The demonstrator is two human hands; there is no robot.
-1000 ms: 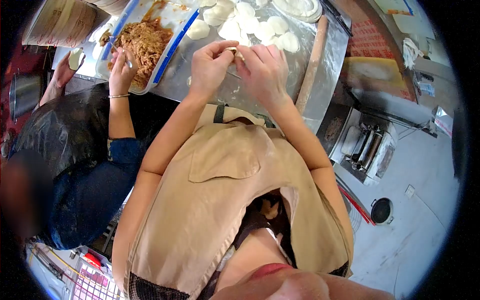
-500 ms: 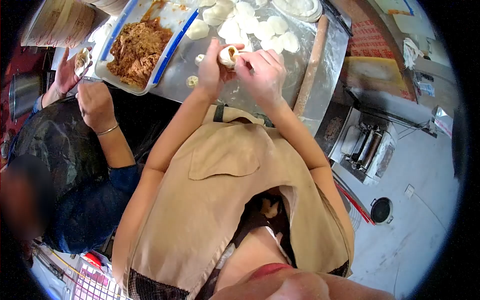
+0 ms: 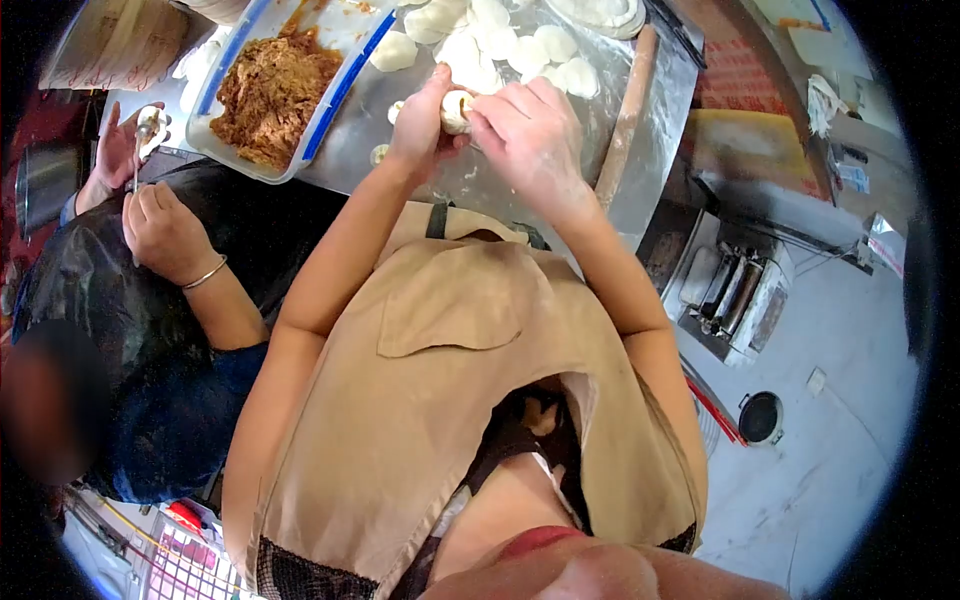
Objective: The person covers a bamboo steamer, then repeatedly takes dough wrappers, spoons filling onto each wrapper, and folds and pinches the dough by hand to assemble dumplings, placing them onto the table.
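Note:
A small filled dough bun [image 3: 455, 112] with an opening at its top sits between my two hands. My left hand [image 3: 421, 125] is wrapped round its left side. The fingers of my right hand [image 3: 530, 135] are closed at its right edge, pinching the dough. Flat round dough wrappers [image 3: 470, 60] lie on the metal table [image 3: 480, 195] just beyond my hands. Two small pieces of pleated dough, one of them at the table's left part [image 3: 379, 154], are partly hidden beside my left hand.
A plastic tub [image 3: 352, 88] of brown filling [image 3: 272, 100] stands at the left. A rolling pin [image 3: 628, 115] lies at the right. Left of me, a co-worker's hands [image 3: 165, 230] hold a spoon and a wrapper. Bamboo steamers [image 3: 110, 45] stand at the upper left.
My hands have parted from a close pinch, and the bun between them now shows its opening. The co-worker's spoon hand has moved from the tub to the wrapper.

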